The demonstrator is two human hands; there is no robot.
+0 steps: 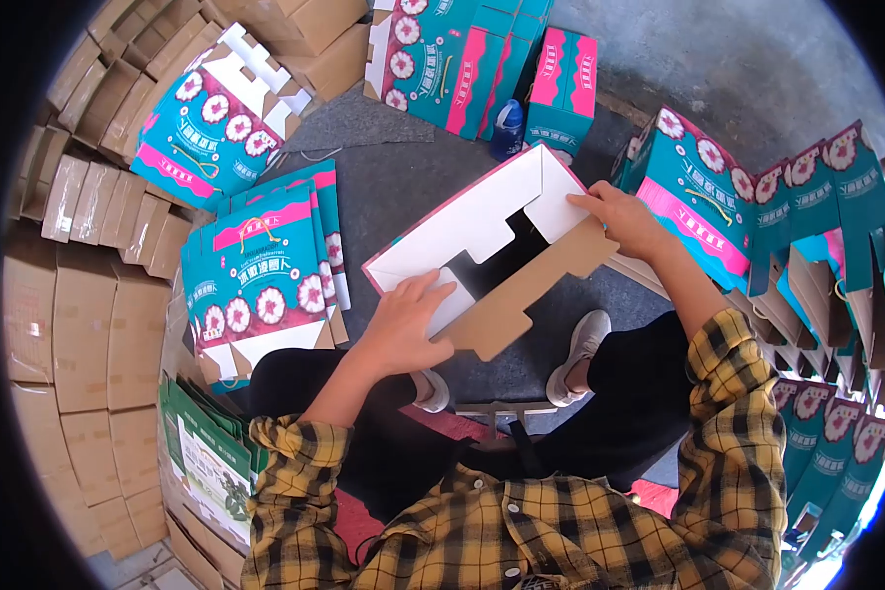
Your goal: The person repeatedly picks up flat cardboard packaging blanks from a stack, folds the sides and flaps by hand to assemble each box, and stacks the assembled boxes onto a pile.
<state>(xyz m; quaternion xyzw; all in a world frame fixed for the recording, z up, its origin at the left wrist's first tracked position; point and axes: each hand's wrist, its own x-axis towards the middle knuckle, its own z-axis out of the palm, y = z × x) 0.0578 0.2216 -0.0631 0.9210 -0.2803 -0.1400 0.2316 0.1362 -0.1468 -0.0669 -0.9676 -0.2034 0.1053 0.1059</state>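
A cardboard gift box (pixel 462 211) is in front of me between my knees, its end facing up with notched flaps partly folded in. Two flaps are white inside, and a long brown flap (pixel 506 320) stands on the side nearest me. A dark gap shows between the flaps. My left hand (pixel 403 324) grips the box's left corner, fingers on the white flap and thumb by the brown one. My right hand (pixel 624 221) holds the right corner, fingers bent over the edge of the white side flap.
Flat teal-and-pink cartons (pixel 261 265) lie stacked at left, with another carton (pixel 202 128) behind. A blue bottle (pixel 507 128) stands beside an upright teal box (pixel 562 88). Brown boxes (pixel 84 324) are piled along the left; teal cartons (pixel 703 187) line the right.
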